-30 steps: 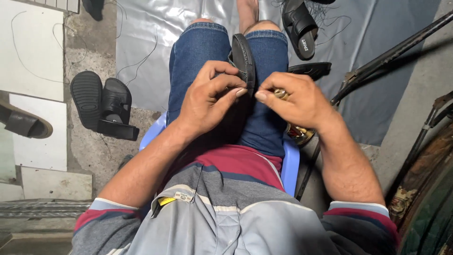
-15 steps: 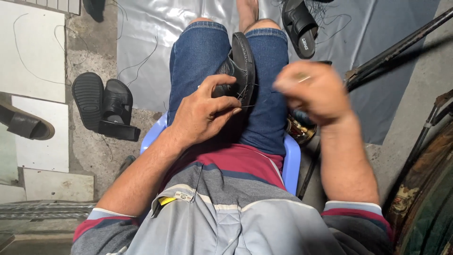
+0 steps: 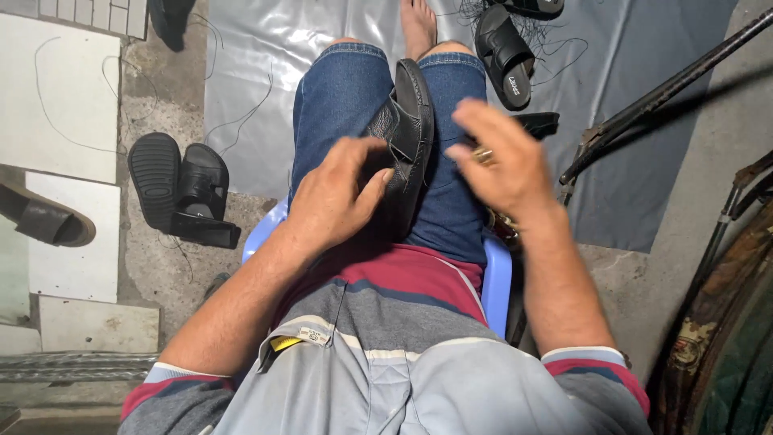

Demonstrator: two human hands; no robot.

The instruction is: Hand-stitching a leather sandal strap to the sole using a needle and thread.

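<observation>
A black leather sandal (image 3: pixel 407 137) lies on its side between my knees, resting on my blue denim shorts. My left hand (image 3: pixel 338 193) holds the sandal by its strap side, thumb and fingers against the upper. My right hand (image 3: pixel 503 161) hovers just right of the sandal, blurred, fingers spread, a ring on one finger, holding nothing that I can make out. I sit on a light blue plastic stool (image 3: pixel 495 278).
A pair of black sandals (image 3: pixel 181 189) lies on the concrete floor at left, another sandal (image 3: pixel 48 217) at the far left edge. One more black sandal (image 3: pixel 506 56) sits on the grey plastic sheet (image 3: pixel 644 161) ahead. A dark metal bar (image 3: pixel 668 89) slants at right.
My right hand left the sandal, swung out to the right, and now comes back toward it with fingers spread. The left hand has stayed on the sandal, which now lies more upright.
</observation>
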